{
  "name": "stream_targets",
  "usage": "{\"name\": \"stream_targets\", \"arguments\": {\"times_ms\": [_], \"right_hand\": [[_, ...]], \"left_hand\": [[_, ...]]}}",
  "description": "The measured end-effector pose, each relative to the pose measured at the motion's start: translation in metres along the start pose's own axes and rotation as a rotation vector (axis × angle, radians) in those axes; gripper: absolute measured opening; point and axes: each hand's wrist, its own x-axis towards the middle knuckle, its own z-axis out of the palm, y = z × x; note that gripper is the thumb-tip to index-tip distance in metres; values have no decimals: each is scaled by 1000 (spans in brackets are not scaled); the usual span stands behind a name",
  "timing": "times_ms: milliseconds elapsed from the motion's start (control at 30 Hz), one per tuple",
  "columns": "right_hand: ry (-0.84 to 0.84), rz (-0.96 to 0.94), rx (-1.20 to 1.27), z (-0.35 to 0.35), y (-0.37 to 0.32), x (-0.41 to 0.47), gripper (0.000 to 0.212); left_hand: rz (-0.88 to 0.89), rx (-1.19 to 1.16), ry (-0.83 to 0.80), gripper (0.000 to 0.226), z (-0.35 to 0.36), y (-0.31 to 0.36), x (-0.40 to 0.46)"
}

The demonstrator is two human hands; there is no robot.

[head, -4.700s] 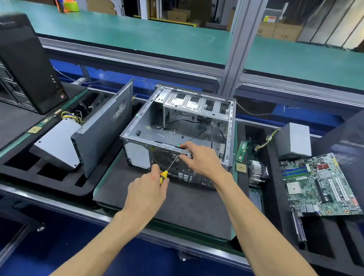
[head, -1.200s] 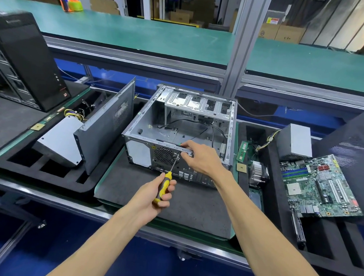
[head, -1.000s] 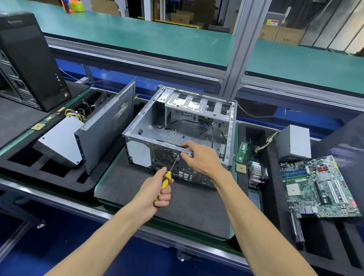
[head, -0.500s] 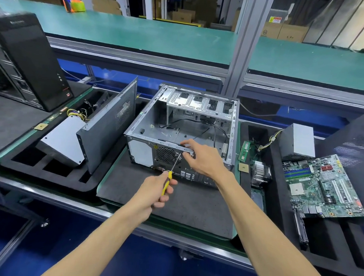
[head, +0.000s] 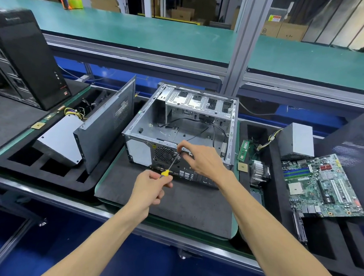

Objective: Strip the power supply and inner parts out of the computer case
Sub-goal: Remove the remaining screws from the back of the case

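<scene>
Head view shows the computer case (head: 177, 125) nearly gutted, left hand (head: 148, 188) fingers grasping a screwdriver (head: 172, 164), right hand (head: 201, 159) pinching its rear rim, cables left inside.

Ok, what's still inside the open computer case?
Inside the computer case there are loose black cables on the bare floor and a metal drive cage at the far end. The right hand covers the near rim.

Opened grey computer case (head: 140, 124), side uppermost
</scene>
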Motion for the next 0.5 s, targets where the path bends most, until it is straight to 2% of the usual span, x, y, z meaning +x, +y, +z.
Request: {"name": "stream_targets", "arguments": {"times_ms": [67, 167, 233, 300, 367, 400, 500], "right_hand": [[6, -1, -5, 0, 0, 0, 11], [6, -6, -13, 1, 0, 0, 10], [10, -12, -14, 1, 0, 0, 9], [14, -14, -11, 1, 0, -1, 8], [17, -17, -15, 2, -1, 0, 8], [21, -19, -19, 2, -1, 0, 8], [44, -17, -30, 4, 0, -1, 8]], "left_hand": [[-130, -163, -103, 23, -3, 2, -1], [-433, -535, -343, 22, -8, 5, -4], [-531, -675, -421, 27, -8, 6, -4], [-536, -676, -428, 30, -4, 6, -5], [-421, -495, -347, 36, 3, 8, -5], [-310, -309, -268, 38, 4, 8, -5], [211, 515, 1, 34, 1, 6, -11]]}}
